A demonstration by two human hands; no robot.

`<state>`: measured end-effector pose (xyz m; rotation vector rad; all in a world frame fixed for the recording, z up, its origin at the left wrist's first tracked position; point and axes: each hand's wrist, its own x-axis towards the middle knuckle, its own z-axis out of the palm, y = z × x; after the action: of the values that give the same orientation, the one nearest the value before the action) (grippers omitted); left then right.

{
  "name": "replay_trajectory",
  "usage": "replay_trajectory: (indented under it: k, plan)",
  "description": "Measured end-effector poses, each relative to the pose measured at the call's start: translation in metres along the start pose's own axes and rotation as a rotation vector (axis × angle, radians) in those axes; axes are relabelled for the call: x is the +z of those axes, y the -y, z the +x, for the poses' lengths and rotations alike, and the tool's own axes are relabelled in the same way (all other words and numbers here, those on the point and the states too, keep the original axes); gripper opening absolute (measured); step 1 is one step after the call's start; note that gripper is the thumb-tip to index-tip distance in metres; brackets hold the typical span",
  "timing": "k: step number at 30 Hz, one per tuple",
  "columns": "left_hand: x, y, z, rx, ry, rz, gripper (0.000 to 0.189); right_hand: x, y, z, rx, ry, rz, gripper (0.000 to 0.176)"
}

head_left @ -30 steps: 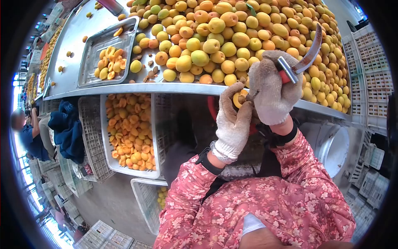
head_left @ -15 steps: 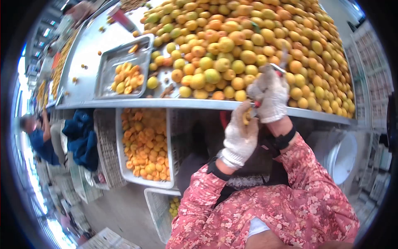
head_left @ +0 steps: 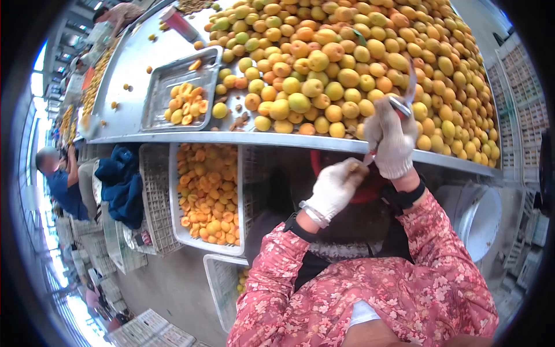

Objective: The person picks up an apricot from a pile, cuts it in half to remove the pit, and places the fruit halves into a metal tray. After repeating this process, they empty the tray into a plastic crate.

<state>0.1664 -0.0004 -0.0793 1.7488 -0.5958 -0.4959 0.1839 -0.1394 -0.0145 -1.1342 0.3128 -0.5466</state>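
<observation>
Bright light (head_left: pixel 39 84) floods in along your far left. In front of you, pale metal surface (head_left: pixel 132 72). Grey floor (head_left: pixel 167 283) down to your left. To your right, pale slatted crates (head_left: pixel 523 87), white bucket (head_left: pixel 478 225) beside surface's underside.

The fruit pile (head_left: pixel 347 63) occupied the right portion of the bench (head_left: pixel 231 137), extending to its right edge. The tray (head_left: pixel 167 72) lay near the front left corner and contained cut fruit (head_left: pixel 186 104); the cylinder (head_left: pixel 180 26) was positioned behind it. Pits (head_left: pixel 239 122) lay between tray and pile. Before the front edge, the crate (head_left: pixel 174 196) held halves (head_left: pixel 208 191); the bucket (head_left: pixel 477 222) sat near the right corner.
</observation>
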Motion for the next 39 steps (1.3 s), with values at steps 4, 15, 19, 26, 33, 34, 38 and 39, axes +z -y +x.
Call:
replay_trajectory:
  k: [4,15,19,26,33,34,38,39]
  plan:
    - [-0.002,-0.005,0.002,-0.002,0.214,0.553,0.018,-0.015,-0.007,-0.006,-0.028,0.064,-0.111,0.013]
    - [-0.107,-0.057,-0.023,-0.396,-0.195,0.023,0.022,-0.019,0.002,0.017,0.044,0.025,-0.032,0.011]
    - [-0.191,-0.019,-0.057,-0.353,-0.381,0.714,0.017,-0.022,0.002,0.019,0.048,0.045,-0.002,0.012]
    - [-0.229,-0.023,-0.024,-0.134,-0.568,1.042,0.019,-0.021,-0.002,0.023,0.084,-0.002,-0.047,0.013]
    - [-0.211,0.022,0.096,-0.198,-0.287,1.021,0.043,-0.022,-0.001,0.027,0.153,0.036,-0.003,0.011]
    - [-0.213,0.037,0.101,-0.167,-0.297,0.969,0.039,-0.022,-0.001,0.028,0.167,0.050,0.003,0.010]
    - [-0.212,0.011,0.095,-0.169,-0.247,0.783,0.036,-0.021,0.005,0.035,0.190,0.085,-0.009,0.011]
    - [-0.209,0.003,0.090,-0.164,-0.250,0.787,0.036,-0.022,0.005,0.039,0.204,0.101,0.007,0.012]
